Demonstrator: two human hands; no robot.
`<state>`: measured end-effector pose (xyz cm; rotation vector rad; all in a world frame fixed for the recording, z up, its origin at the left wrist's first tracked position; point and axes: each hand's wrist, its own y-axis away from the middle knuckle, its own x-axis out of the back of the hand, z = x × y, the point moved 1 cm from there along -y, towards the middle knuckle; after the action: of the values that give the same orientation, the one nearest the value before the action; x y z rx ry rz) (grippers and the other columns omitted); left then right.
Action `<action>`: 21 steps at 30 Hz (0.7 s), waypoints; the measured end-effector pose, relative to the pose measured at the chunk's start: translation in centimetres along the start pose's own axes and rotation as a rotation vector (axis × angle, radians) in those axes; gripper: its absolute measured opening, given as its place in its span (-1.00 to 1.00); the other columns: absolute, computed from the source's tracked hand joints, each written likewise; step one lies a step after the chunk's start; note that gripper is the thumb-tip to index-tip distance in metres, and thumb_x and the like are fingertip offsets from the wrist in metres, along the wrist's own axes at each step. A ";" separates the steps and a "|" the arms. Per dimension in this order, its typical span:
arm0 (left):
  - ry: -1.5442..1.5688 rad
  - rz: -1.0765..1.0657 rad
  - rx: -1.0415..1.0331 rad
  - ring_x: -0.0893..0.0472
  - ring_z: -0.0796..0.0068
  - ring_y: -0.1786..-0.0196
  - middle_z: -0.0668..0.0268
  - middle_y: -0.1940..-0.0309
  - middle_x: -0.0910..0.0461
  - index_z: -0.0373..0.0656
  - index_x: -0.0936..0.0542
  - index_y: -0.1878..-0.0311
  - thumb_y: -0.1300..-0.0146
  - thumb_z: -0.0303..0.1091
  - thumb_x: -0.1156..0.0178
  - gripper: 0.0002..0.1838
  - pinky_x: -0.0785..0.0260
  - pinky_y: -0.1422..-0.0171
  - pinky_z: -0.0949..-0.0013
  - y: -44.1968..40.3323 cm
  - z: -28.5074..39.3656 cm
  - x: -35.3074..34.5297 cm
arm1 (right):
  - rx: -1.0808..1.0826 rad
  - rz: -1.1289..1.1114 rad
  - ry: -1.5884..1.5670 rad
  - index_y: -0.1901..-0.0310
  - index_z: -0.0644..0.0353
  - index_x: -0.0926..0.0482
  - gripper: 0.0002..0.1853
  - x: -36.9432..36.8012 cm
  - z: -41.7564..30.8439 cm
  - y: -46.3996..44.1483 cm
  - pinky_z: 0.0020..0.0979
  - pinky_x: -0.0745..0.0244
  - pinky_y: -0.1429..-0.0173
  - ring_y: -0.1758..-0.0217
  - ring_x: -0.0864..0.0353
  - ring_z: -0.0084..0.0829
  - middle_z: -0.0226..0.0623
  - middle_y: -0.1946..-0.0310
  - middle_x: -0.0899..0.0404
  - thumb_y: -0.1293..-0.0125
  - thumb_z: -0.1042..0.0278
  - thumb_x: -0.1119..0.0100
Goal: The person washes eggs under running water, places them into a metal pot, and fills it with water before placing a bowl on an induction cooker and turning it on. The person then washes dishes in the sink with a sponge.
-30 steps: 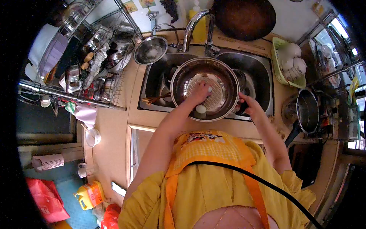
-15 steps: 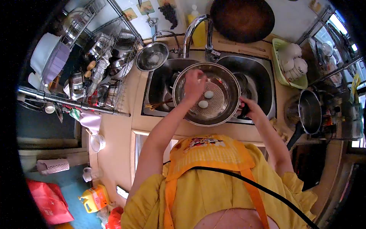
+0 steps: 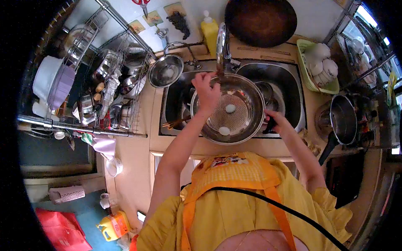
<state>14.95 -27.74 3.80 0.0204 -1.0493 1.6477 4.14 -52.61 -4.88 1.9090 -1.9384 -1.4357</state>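
Pan [image 3: 240, 119] rim partly behind left hand [image 3: 207, 95]

I saw a large dark wok [image 3: 261, 21] against the wall [image 3: 316, 21], a yellow pump bottle [image 3: 210, 37] just to its left. A small metal bowl [image 3: 161, 78] sat by a thin curved tap [image 3: 180, 42]. At right, I logged a pale green basket [image 3: 302, 62] of white bowls [image 3: 327, 69], with a black-handled saucepan [image 3: 344, 121] nearby. Metal ware [image 3: 87, 109] crowded the wire rack [image 3: 83, 128] at left; I noted a red bag [image 3: 63, 230] and yellow jug [image 3: 114, 226] lower left.
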 end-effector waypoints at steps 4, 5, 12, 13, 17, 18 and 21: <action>0.120 -0.103 -0.021 -0.27 0.21 0.17 0.20 0.32 -0.33 -0.20 -0.53 0.33 0.22 -0.53 -0.02 -0.73 -0.14 0.06 0.26 -1.0 1.8 -1.3 | 0.003 -0.020 0.036 0.53 0.13 -0.39 -0.80 -0.1 -0.3 0.1 -0.25 -0.50 0.22 0.58 -0.43 -0.44 -0.48 0.74 -0.31 -0.18 0.26 0.00; 0.159 -0.133 -0.026 -0.28 0.21 0.18 0.20 0.34 -0.34 -0.21 -0.53 0.34 0.22 -0.53 -0.01 -0.73 -0.16 0.08 0.27 -1.2 1.9 -1.6 | 0.010 -0.025 0.010 0.53 0.13 -0.38 -0.81 0.2 -0.1 -0.2 -0.25 -0.50 0.23 0.58 -0.43 -0.44 -0.48 0.74 -0.31 -0.18 0.26 0.00; 0.314 -0.390 0.101 -0.41 0.16 0.13 0.12 0.21 -0.42 -0.15 -0.55 0.27 0.10 -0.46 0.01 -0.73 -0.25 0.08 0.25 -3.8 -2.1 -6.1 | 0.034 0.086 0.016 0.61 0.10 -0.34 -0.76 -1.3 -0.4 0.7 -0.36 -0.51 0.35 0.60 -0.40 -0.48 -0.49 0.73 -0.29 -0.17 0.25 -0.01; 0.265 -0.430 0.177 -0.41 0.13 0.09 0.10 0.15 -0.42 -0.13 -0.55 0.25 0.06 -0.40 0.02 -0.73 -0.25 0.04 0.22 -4.3 -4.0 -8.1 | 0.030 0.054 0.013 0.61 0.10 -0.35 -0.76 -1.2 -0.5 0.6 -0.36 -0.51 0.35 0.61 -0.39 -0.48 -0.49 0.73 -0.29 -0.17 0.25 -0.01; -0.114 -0.740 0.412 -0.38 0.06 -0.04 0.07 0.04 -0.42 -0.17 -0.52 0.15 -0.04 -0.18 0.08 -0.63 -0.22 -0.06 0.20 -5.2 -9.4 -14.3 | 0.031 -0.007 -0.005 0.57 0.10 -0.37 -0.80 -0.4 0.1 0.1 -0.42 -0.45 0.43 0.63 -0.35 -0.55 -0.51 0.74 -0.28 -0.16 0.26 -0.03; -0.045 -0.755 0.460 -0.39 0.05 -0.03 0.07 0.06 -0.44 -0.18 -0.51 0.15 -0.03 -0.16 0.09 -0.61 -0.22 -0.06 0.20 -5.2 -11.2 -16.2 | 0.040 -0.005 -0.011 0.55 0.11 -0.38 -0.82 -0.2 0.2 -0.1 -0.45 -0.42 0.47 0.64 -0.34 -0.57 -0.52 0.75 -0.26 -0.15 0.27 -0.03; 0.074 -0.805 0.532 -0.41 0.03 0.00 0.03 0.11 -0.46 -0.23 -0.50 0.14 -0.02 -0.12 0.08 -0.57 -0.22 -0.07 0.19 -5.4 -12.0 -18.3 | 0.053 0.027 -0.013 0.55 0.13 -0.38 -0.81 -1.2 -0.3 0.9 -0.47 -0.41 0.45 0.64 -0.33 -0.56 -0.50 0.75 -0.26 -0.17 0.29 -0.01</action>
<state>31.83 -34.49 -9.48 0.6441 -0.4155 1.1161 3.98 -51.98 -3.48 1.8917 -2.0193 -1.4070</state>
